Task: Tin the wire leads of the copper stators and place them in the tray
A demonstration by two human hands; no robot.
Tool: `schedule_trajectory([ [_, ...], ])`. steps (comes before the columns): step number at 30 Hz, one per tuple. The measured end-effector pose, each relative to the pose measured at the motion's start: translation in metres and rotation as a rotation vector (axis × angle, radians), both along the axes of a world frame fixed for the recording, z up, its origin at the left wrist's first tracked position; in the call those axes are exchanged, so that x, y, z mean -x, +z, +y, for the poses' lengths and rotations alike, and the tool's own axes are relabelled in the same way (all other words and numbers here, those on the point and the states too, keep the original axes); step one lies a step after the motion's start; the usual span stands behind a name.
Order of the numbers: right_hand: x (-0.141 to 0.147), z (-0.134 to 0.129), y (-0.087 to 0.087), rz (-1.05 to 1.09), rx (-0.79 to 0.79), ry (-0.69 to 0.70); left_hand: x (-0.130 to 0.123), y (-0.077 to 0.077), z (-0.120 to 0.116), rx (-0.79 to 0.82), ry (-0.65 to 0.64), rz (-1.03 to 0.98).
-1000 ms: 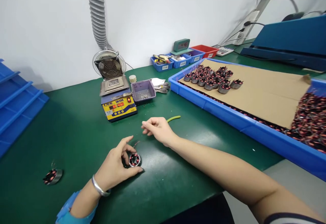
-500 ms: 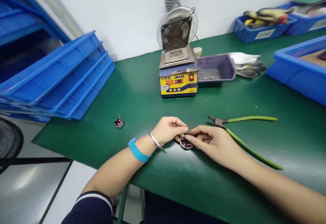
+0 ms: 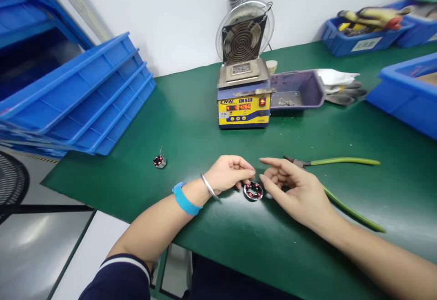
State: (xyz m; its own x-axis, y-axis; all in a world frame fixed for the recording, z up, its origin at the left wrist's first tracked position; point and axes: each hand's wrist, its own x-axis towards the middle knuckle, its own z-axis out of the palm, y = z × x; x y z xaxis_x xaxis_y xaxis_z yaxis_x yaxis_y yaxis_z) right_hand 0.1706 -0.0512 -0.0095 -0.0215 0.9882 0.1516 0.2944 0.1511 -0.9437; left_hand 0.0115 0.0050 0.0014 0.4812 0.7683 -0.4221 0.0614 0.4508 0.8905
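A small round motor stator (image 3: 253, 191) with copper windings and a metal rim lies on the green table between my hands. My left hand (image 3: 235, 172), with a bangle and a blue wristband on that arm, is closed at the stator's upper left edge; what its fingertips pinch, perhaps part of the stator, is too small to make out. Just right of the stator, my right hand (image 3: 293, 188) has thumb and forefinger apart, with nothing between them. Behind it lie cutting pliers (image 3: 344, 160) with green handles, partly covered by the hand.
A second stator (image 3: 159, 161) with upright wire ends stands to the left. At the back are a yellow-blue solder pot (image 3: 244, 111), a purple tray (image 3: 319, 93) and gloves (image 3: 344, 94). Blue crates (image 3: 88, 104) are stacked at left; blue bins (image 3: 362, 43) stand at right.
My right thumb and forefinger have come off the stator and spread apart, and the hand has shifted right. My left hand stays at the stator. The view has moved slightly.
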Motion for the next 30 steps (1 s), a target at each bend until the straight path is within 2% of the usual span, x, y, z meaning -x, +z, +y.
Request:
schedule_trajectory([
  [4,-0.0031,-0.0007,-0.0001,-0.146,-0.104,-0.037,0.0003,0.0,-0.0005,0.003,0.007,-0.019],
  [13,-0.0012,0.002,-0.0035,0.022,0.111,0.073,0.0006,-0.0023,-0.0027,-0.034,-0.059,-0.039],
  [23,-0.0052,-0.0032,-0.0007,-0.058,0.033,0.027,0.0004,-0.0062,-0.0026,-0.033,-0.033,-0.05],
  [30,-0.004,-0.0029,-0.0003,-0.076,0.036,0.003,0.0007,-0.0095,-0.0018,-0.042,-0.035,-0.049],
])
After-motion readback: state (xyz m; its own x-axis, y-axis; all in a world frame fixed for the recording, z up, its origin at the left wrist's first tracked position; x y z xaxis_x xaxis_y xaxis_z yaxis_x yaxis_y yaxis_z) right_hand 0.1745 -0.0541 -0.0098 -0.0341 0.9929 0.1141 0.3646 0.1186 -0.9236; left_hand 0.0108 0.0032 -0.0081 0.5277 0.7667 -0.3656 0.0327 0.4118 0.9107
